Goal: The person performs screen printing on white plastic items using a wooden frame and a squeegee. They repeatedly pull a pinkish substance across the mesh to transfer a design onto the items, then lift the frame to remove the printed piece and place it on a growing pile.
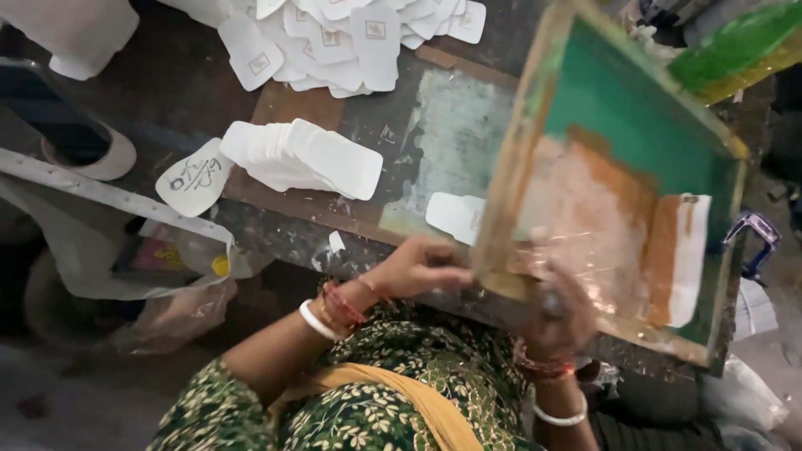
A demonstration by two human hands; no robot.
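A wooden-framed printing screen point(643, 125) with green mesh and an orange, ink-smeared patch stands tilted up over the work table. My left hand point(418, 267) grips the frame's near left corner. My right hand point(555, 313) shows blurred through the mesh, holding the frame's lower edge from behind. One white shaped card point(455, 215) lies flat on the pale printing pad point(451, 142), half hidden by the frame. A fanned stack of blank white cards point(305, 157) lies to the left of the pad.
Several printed cards point(359, 38) are spread at the table's far edge. A single card with handwriting point(194, 177) sits at the left. Plastic bags point(125, 250) and a sandal point(88, 146) lie on the floor at left. A blue clamp point(756, 238) is at right.
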